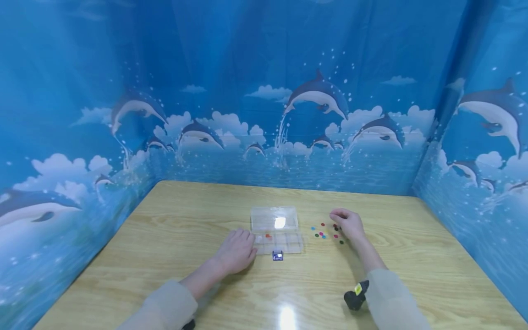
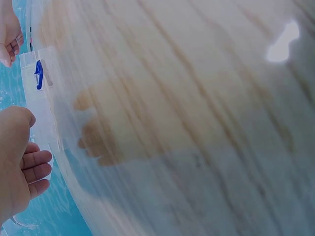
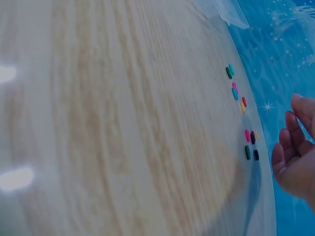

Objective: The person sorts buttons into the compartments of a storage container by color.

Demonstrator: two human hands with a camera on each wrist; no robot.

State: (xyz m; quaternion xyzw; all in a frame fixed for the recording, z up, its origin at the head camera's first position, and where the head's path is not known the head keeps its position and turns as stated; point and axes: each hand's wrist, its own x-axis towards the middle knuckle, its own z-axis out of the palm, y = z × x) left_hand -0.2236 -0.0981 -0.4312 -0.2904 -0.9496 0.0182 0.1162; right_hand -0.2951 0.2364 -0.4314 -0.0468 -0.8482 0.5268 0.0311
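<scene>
A clear plastic compartment box (image 1: 284,250) lies with its lid (image 1: 264,215) raised at the back. Small orange-red pieces (image 1: 268,235) sit in one compartment toward its left. My left hand (image 1: 237,251) rests at the left edge of the box, its fingers relaxed against that side; the left wrist view shows these fingers (image 2: 38,172) slightly bent. On the right, my right hand (image 1: 348,223) hovers over small coloured discs (image 3: 247,135), thumb and forefinger close together. I cannot tell whether a disc is between those fingertips.
A blue clasp (image 1: 277,255) is at the box's front edge. Several more discs (image 1: 321,233) in blue, green, red and pink lie scattered between the box and my right hand. A dolphin-print curtain (image 1: 264,160) stands behind the wooden table (image 1: 185,206).
</scene>
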